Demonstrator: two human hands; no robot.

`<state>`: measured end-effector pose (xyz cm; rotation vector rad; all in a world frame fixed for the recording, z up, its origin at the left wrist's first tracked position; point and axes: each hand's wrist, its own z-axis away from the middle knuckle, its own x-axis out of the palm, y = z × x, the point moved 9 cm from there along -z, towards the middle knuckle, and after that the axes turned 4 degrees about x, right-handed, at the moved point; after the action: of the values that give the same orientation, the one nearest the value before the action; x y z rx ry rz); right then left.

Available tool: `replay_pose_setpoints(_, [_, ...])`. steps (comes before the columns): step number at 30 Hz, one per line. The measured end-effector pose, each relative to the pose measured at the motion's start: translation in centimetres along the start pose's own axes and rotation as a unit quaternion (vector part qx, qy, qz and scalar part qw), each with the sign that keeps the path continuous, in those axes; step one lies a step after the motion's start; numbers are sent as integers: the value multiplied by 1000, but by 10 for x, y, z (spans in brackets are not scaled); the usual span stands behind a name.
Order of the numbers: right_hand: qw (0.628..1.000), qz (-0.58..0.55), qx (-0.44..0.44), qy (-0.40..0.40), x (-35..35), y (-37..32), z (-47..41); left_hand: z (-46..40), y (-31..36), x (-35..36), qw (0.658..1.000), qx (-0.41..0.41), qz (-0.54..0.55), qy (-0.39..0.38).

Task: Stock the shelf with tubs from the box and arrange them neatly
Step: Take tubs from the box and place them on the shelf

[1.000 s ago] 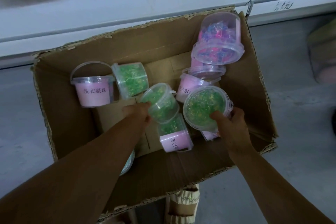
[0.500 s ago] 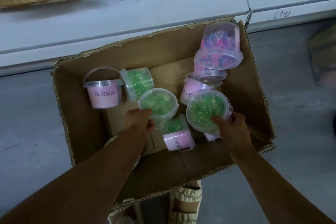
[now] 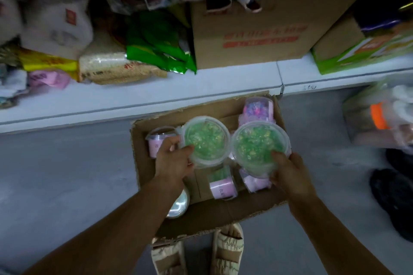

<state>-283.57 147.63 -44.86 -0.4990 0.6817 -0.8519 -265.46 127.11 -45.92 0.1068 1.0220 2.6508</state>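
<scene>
Both hands are up over the box [image 3: 223, 214], a tub in each. The left hand [image 3: 173, 161] grips a green-bead tub [image 3: 205, 139] by its rim, fingers [image 3: 185, 152] curled round the near edge, lid facing up. The right hand [image 3: 290, 173] holds a second green tub [image 3: 259, 143] just beside it, thumb pressed on the lid and the rest wrapped under the side. The two tubs almost touch, side by side above the open cardboard.

Below the fingers more tubs lie in the box: a pink-labelled one [image 3: 156, 143] standing just beyond the left hand, another pink-labelled one [image 3: 222, 185] on its side between the two wrists, and a tub of pink and blue beads [image 3: 259, 107] beyond the right hand in the far corner. One more, its lid showing [image 3: 178, 204], sits under the left forearm.

Farther out from both hands runs the white shelf [image 3: 156, 89], carrying green packets [image 3: 156, 49], a rice bag [image 3: 111, 67] and a brown carton [image 3: 250, 29]. Slippered feet [image 3: 225, 250] show at the near edge of the box, on the grey floor [image 3: 67, 174].
</scene>
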Motion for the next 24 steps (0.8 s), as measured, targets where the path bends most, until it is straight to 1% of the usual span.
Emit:
replay_pose_setpoints(3, [1000,-12,-5,-2,-10,-58,41,38,64,-6,998,54,-12,-12])
replay_pose_setpoints(7, [998,-48,-40,-11,-27,-135,102,98,148,-15,995,91,0,-35])
replay_pose_setpoints(10, [993,-82,-77,-32,-41,-192,152,148,212,-25,990,126,12,-55])
replay_pose_setpoints(13, [986,-121,-94,-60,-53,-246,206,202,273,-36,985,160,15,-69])
replay_pose_setpoints(19, [975,-140,-157,-67,-88,-355,309,306,388,-59,961,252,7,-112])
replay_pose_setpoints(24, [963,-153,-215,-64,-116,-422,378,384,463,-73,941,302,12,-149])
